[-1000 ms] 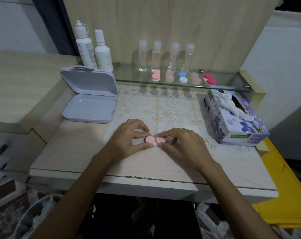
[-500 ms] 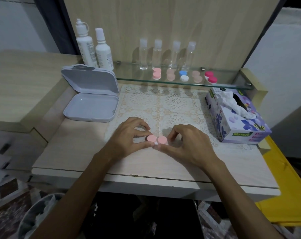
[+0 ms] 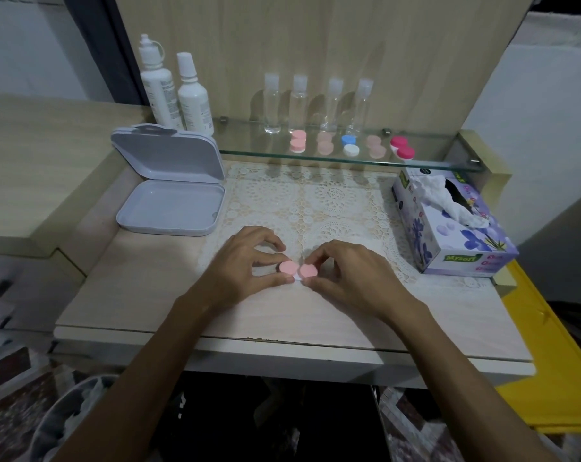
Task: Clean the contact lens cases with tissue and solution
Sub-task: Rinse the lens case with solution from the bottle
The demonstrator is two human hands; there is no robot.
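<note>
At the near edge of the lace mat, on the pale wood-grain desk, a small pink contact lens case sits between both hands. It is two round, matte caps joined side by side on a whitish base. The left hand pinches the left cap between curled thumb and fingertips; the right hand pinches the right cap the same way, fingers arched over it.

Behind the mat a clear glass shelf carries a row of more cases: a pink pair, a peach pair, a blue-and-white one, another peach pair and a magenta one. Four slim clear bottles with frosted caps stand upright behind them. At the shelf's left end stand two opaque white solution bottles with nozzle tips.

A grey rounded-corner box, smooth plastic by the look, lies open on the left, lid tilted up. To the right is a lilac flower-printed tissue box, a crumpled white tissue poking from its slot.
</note>
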